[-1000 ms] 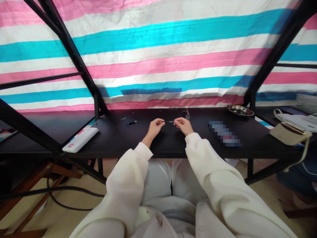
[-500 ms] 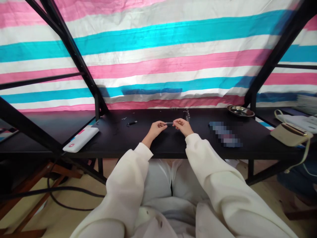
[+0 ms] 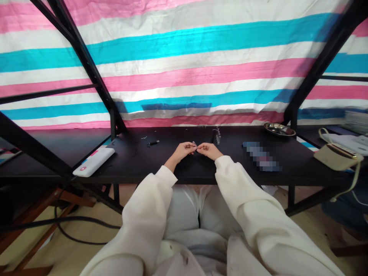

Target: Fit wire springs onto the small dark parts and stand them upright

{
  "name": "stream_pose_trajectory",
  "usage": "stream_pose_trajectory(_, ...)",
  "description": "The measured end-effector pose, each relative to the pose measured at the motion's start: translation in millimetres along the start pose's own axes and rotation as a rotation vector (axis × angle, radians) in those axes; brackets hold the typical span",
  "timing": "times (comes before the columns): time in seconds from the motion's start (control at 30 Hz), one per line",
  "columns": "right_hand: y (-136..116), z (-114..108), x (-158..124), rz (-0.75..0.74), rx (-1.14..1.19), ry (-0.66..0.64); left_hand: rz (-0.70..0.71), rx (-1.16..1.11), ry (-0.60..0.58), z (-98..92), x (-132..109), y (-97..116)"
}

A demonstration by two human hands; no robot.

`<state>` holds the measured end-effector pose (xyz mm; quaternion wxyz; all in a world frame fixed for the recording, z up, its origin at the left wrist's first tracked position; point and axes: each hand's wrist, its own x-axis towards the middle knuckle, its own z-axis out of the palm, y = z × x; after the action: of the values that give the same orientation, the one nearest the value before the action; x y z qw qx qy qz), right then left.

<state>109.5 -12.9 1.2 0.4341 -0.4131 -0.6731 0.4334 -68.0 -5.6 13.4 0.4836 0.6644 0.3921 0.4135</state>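
Note:
My left hand (image 3: 184, 151) is closed in a pinch over the black tabletop. From its fingertips a small, thin, greyish piece (image 3: 194, 144) pokes up and away from me; its kind is too small to make out. My right hand (image 3: 210, 151) is pinched too, its fingertips meeting those of the left at the near end of the piece. What lies between the right fingertips is hidden. Beyond the right hand lies a strip of small clear plastic bits (image 3: 218, 136). Left of the hands is a short black item with a light metal tip (image 3: 153, 142), resembling a USB plug.
On the black table (image 3: 143, 165) lie a white power bank (image 3: 94, 161) at left, a pixelated bluish packet (image 3: 261, 156) at right and a shiny metal dish (image 3: 279, 129) at the back right. A cream bag (image 3: 336, 156) sits farther right. Black frame bars (image 3: 83, 57) slope up both sides.
My right hand has moved left and slightly nearer, up against the left fingertips. The greyish piece, held level between both hands before, now points away from me.

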Motion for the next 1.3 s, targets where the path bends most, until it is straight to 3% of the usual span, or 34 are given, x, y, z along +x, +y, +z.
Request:
stream_pose_trajectory(0.27,12,4,3,-0.072,-0.030,-0.046,-0.004,-0.023,-0.138,-0.6,-1,2)
stream_pose_trajectory(0.37,17,2,5,-0.103,-0.099,-0.008,-0.006,-0.047,-0.126,-0.6,-1,3)
stream_pose_trajectory(0.43,20,-3,6,-0.114,-0.184,0.091,0.004,-0.059,-0.046,-1.1,0,3)
stream_pose_trajectory(0.57,25,-20,8,-0.045,-0.447,0.475,0.030,-0.078,0.150,-4.0,3,1)
stream_pose_trajectory(0.67,27,-30,7,0.072,-0.557,0.636,0.030,-0.094,0.190,-5.5,4,0)
stream_pose_trajectory(1.3,21,-33,8,0.258,-0.685,0.594,-0.001,-0.069,0.143,-3.9,4,-1)
